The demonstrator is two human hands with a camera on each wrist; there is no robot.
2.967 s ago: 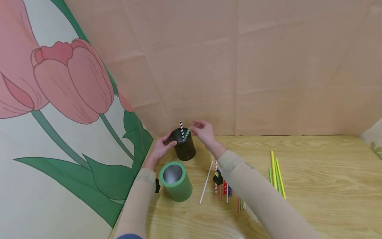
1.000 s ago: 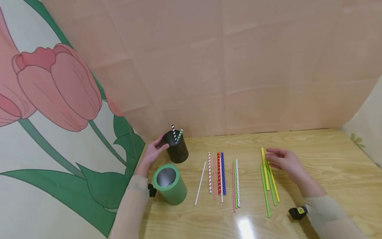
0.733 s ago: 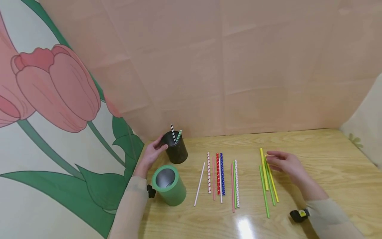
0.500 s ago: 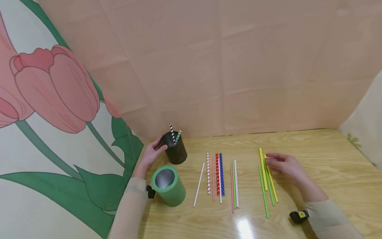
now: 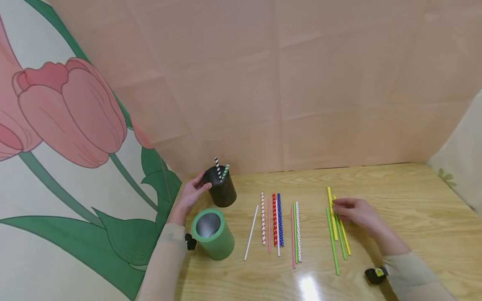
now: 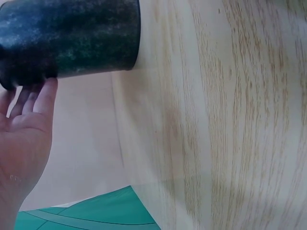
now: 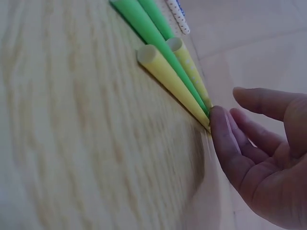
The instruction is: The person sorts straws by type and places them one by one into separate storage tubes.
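My left hand (image 5: pixel 193 194) holds the black cup (image 5: pixel 223 193) at its rim, thumb in front; in the left wrist view its fingertips (image 6: pixel 47 91) press the cup's side (image 6: pixel 96 36). A black-striped straw (image 5: pixel 218 168) and a green-striped straw (image 5: pixel 225 172) stand in that cup. On the right, my right hand (image 5: pixel 355 212) is over a loose group of yellow and green straws, its fingertips at the upper part of a yellow straw (image 5: pixel 345 240). The right wrist view shows the index fingertip (image 7: pixel 217 114) at the straws' ends, thumb apart from it. A green straw (image 5: pixel 333 246) lies leftmost there.
A green cup (image 5: pixel 218 242) stands nearer, beside the left forearm. Mid-table lie a white straw (image 5: pixel 251 234), a blue dotted straw (image 5: pixel 280 221), a red dotted straw (image 5: pixel 275 217) and several others. Paper-covered wall (image 5: pixel 233 96) backs the wooden table (image 5: pixel 410 200).
My right hand has left the black cup and crossed to the yellow and green straws; lately it has dropped slightly nearer them. My left hand stays at the black cup.
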